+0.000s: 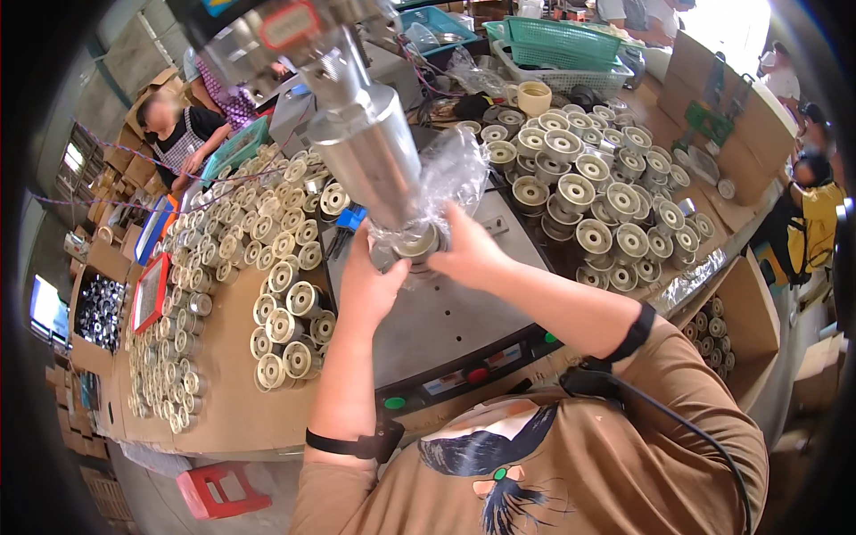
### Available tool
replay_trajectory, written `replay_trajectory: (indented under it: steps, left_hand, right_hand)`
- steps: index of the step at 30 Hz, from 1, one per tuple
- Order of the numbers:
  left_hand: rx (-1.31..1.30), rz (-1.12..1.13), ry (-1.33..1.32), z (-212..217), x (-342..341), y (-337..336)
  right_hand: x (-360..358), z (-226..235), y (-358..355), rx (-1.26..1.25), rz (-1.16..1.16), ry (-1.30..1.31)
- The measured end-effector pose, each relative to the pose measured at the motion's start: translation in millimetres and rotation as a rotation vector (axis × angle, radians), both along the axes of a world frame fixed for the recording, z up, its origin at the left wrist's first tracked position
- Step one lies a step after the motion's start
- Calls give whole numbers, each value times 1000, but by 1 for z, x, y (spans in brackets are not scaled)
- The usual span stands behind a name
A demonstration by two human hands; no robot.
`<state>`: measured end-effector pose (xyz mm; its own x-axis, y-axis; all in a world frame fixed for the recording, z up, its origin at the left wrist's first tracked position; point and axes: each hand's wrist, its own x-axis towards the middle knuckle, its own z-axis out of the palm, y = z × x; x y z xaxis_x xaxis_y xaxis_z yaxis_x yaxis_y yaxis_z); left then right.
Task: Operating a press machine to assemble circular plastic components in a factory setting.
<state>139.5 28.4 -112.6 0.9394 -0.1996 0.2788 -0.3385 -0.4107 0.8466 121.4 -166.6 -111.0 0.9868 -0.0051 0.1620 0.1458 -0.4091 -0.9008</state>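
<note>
A steel press ram (374, 147) points down over the middle of the grey machine plate (437, 325). Right beneath it sits a round cream-and-metal part (417, 244), partly covered by the ram and my fingers. My left hand (370, 281) curls around its left side, thumb pressed to the front. From the right, my right hand (471, 250) closes on the same part, with its fingers largely hidden behind. Clear crumpled plastic film (456, 169) hangs around the ram just behind my hands. A small blue piece (351, 218) lies left of the ram.
Many similar round parts stand grouped on the left (283, 325) and stacked on the right (615, 201). Green and red buttons (478, 375) line the machine's front. Baskets (562, 45) stand behind. A co-worker (174, 134) sits at the far left; a red stool (223, 490) is below.
</note>
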Motion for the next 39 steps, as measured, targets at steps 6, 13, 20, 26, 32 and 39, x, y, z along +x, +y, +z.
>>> replay_trajectory:
  steps: [6, 13, 20, 26, 32, 39]
  left_hand:
    - [-37, 10, -121, -1, 8, -4]
    - [-103, 83, -23, -24, -57, 58]
    - [147, 87, -264, -45, -28, 22]
    - [-139, -90, -530, 22, -26, -17]
    - [-71, 21, -499, 14, -5, -17]
    - [410, 85, -911, 43, -7, -12]
  right_hand:
    - [19, -33, 0, -78, -10, -310]
    - [-59, -24, -170, -545, -679, -544]
    - [-107, -53, -217, -811, -412, -422]
    - [-87, -45, -164, -424, -266, -621]
    - [-48, -11, -61, 453, 163, 50]
    - [0, 9, 11, 956, 230, 179]
